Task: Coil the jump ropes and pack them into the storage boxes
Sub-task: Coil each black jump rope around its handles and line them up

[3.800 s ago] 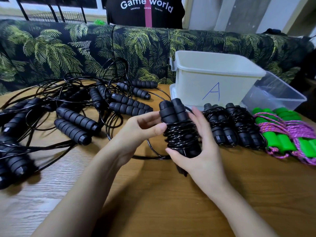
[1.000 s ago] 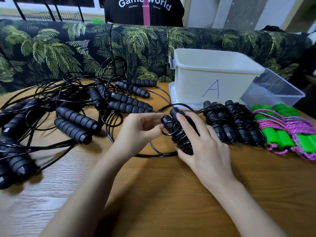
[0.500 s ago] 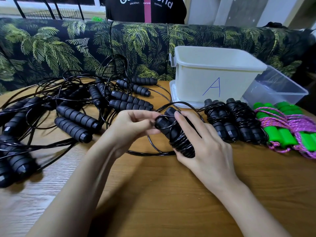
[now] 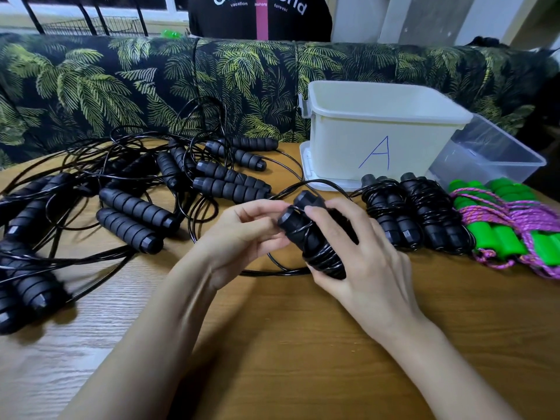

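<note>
My right hand [image 4: 360,256] grips a black jump rope bundle [image 4: 306,234], two handles side by side with cord wound round them, tilted just above the table. My left hand [image 4: 242,234] pinches the loose black cord by the handle tops. A free loop of that cord [image 4: 272,272] lies on the wood below. Two coiled black ropes [image 4: 418,216] and green-handled ropes with pink cord [image 4: 509,228] lie to the right. The white box marked A [image 4: 378,131] stands behind them, with a clear box [image 4: 491,159] beside it.
A tangle of uncoiled black ropes with foam handles [image 4: 133,204] covers the left half of the wooden table [image 4: 303,359]. A palm-print sofa back [image 4: 151,80] runs behind the table. A person in a black shirt [image 4: 257,16] stands behind the sofa.
The bundle has been lowered from upright to a tilt near the table. More cord is wound on, and my left hand has moved up to the handle tops.
</note>
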